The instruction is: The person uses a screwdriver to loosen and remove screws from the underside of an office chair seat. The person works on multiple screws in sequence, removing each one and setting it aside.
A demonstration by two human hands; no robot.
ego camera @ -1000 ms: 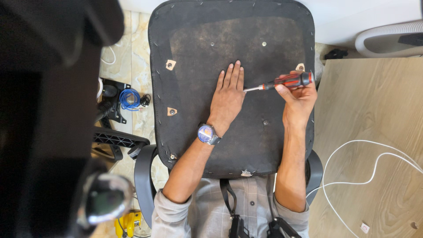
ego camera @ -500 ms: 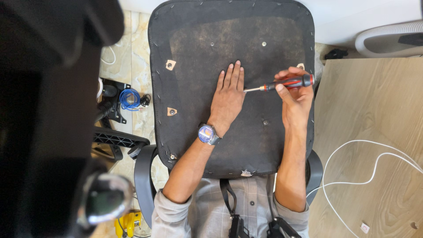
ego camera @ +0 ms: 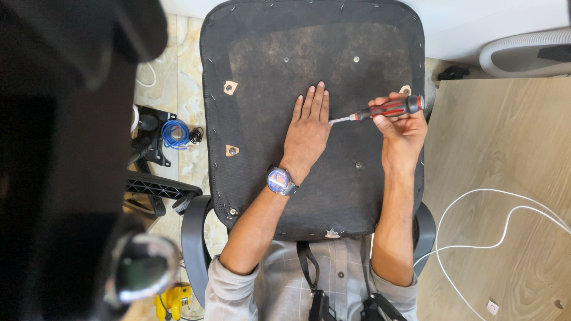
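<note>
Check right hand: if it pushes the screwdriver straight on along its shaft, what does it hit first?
Most likely the left hand. The right hand aims the screwdriver leftward, tip right beside the left hand's fingers flat on the seat underside. Whether the tip already touches them is unclear.

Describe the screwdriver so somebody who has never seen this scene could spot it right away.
Find the big dark upturned chair seat filling the middle of the view, with the left hand lying flat on it. Just right of that hand, the right hand holds the screwdriver nearly level, tip towards the left fingers. It is the only tool there, with a red and black handle.
</note>
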